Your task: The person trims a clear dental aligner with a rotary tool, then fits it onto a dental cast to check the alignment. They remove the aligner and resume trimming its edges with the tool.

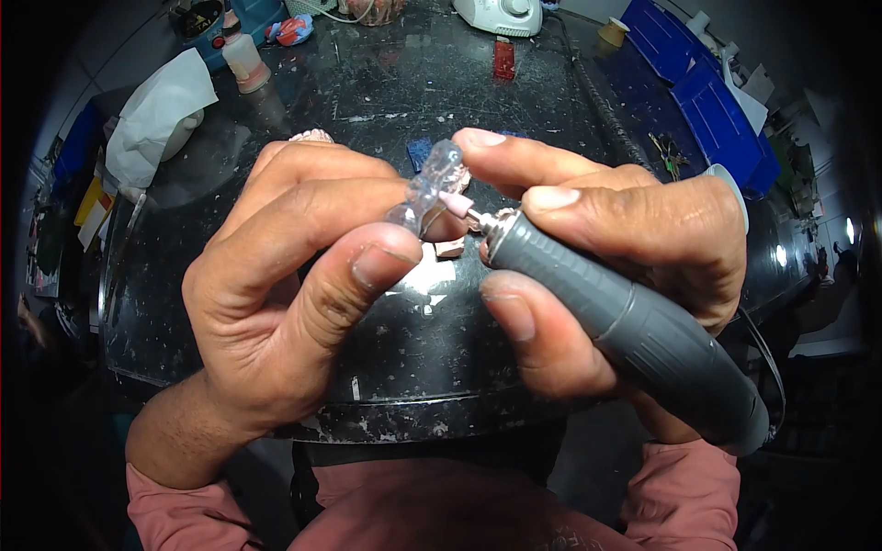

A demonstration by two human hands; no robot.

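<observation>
My left hand (pixel 294 248) pinches a clear dental aligner (pixel 443 163) between thumb and fingers, its free end pointing up and away. In my right hand (pixel 616 220) lies a dark grey rotary handpiece (pixel 602 308), gripped by thumb and fingers, with its cable trailing off at the rear. A pink tapered grinding bit (pixel 456 203) at its tip meets the inner side of the aligner. The right index fingertip is close to the aligner's upper end. Behind the hands, a plaster dental model (pixel 450 248) is mostly hidden.
The black, scuffed table (pixel 367 92) holds a small bottle (pixel 244 60) and a white cloth-like sheet (pixel 161 115) at left. A white control box (pixel 501 14) and a red object (pixel 503 59) stand at the back. Blue trays (pixel 726 124) line the right side, near some keys (pixel 669 156).
</observation>
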